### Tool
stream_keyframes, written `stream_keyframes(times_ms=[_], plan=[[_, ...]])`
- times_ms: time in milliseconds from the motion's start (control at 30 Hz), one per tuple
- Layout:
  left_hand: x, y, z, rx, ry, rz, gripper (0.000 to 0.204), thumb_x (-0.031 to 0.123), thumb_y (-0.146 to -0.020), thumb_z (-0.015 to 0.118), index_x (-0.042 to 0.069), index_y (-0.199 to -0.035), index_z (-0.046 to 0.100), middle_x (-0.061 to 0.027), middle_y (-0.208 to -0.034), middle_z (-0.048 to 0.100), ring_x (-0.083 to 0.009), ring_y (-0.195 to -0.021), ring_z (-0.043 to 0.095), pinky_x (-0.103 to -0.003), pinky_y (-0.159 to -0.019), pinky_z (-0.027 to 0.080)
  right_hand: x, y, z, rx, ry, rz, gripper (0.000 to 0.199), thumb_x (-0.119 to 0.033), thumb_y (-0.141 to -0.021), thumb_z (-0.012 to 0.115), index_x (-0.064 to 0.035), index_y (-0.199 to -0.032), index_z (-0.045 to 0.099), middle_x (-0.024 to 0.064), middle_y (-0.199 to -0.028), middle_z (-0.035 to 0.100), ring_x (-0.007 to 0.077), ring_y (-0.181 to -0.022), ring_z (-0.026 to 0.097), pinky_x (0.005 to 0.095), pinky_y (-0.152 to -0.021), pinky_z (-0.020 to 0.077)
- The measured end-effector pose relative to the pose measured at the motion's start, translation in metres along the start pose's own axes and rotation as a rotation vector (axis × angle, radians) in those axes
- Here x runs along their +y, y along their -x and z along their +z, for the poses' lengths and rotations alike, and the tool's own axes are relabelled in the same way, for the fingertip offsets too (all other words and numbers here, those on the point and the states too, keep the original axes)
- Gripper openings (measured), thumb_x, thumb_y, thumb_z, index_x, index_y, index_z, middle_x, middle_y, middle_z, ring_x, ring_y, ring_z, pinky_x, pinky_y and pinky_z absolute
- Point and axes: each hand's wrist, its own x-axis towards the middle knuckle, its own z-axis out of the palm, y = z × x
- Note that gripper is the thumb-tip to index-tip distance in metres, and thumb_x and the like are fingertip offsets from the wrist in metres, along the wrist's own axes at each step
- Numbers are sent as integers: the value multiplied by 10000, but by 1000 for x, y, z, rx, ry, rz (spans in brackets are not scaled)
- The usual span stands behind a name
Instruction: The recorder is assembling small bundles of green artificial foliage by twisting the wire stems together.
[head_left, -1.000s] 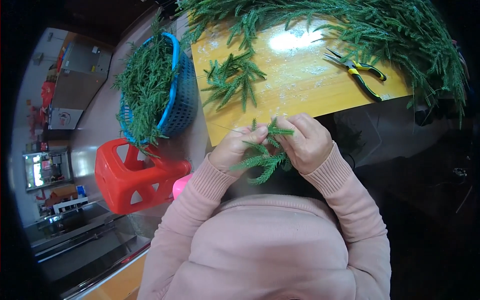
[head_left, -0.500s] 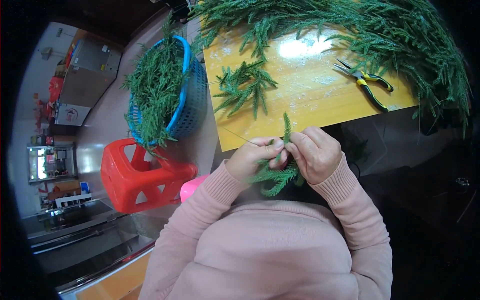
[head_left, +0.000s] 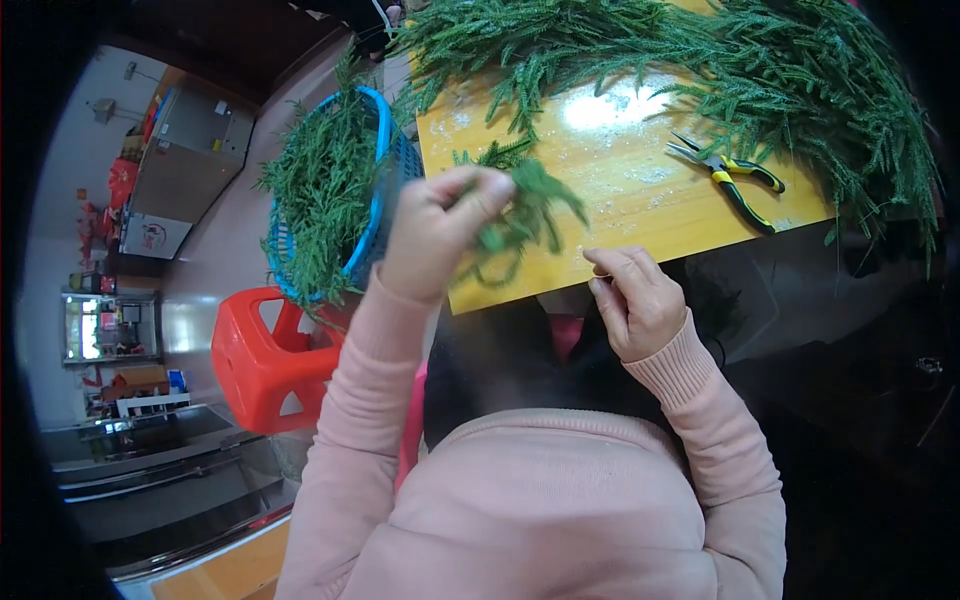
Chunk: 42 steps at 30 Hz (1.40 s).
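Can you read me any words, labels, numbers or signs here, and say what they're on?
No text can be read.
White panel at left: a dark printed mark, too small to make out.
Grey cabinet: a pale label, too small to read.
Pliers: no legible lettering.

From the wearer's head, one wide fisheye view looks steeply down and forward, over the pink sweater to the yellow desk. It sits close, the desk's near left corner falling around mid-view.
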Motion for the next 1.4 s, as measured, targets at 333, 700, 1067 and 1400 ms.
stream_keyframes(times_ms=[333, 700, 1067, 1400], plan=[[-44, -37, -39, 483, 258, -300, 520, 290, -834, 662, 40, -1242, 458, -85, -1133, 526, -133, -901, 529, -220, -602, 428, 3, 4, 4, -140, 70, -67, 189, 32, -743, 605, -20, -923, 582, 124, -786, 579, 284, -682, 600, 328, -588, 499], [-44, 1, 20, 368, -1020, 500, 778, 385, -754, 686, 56, -1365, 335, -142, -1399, 335, -288, -1326, 269, -477, -1073, 168, 1, 5, 5, -248, 82, -66, 174, 23, -729, 619, -21, -894, 582, 116, -757, 569, 277, -673, 599, 332, -582, 505], [-98, -59, -14, 71, -1222, 492, 649, 190, -751, 647, 150, -1344, 387, -94, -1388, 372, -276, -1313, 305, -484, -1073, 187, 2, 8, 8, -263, 104, -125, 149, 1, -719, 613, -30, -862, 584, 102, -760, 573, 260, -665, 597, 324, -576, 503], [-45, -66, -19, 38, -452, 416, 530, 214, -774, 653, 103, -1263, 482, -106, -1163, 563, -253, -1185, 472, -420, -1019, 306, 5, 9, 8, -263, 130, -150, 103, -12, -723, 575, -40, -823, 575, 83, -711, 540, 248, -633, 580, 327, -548, 489]])
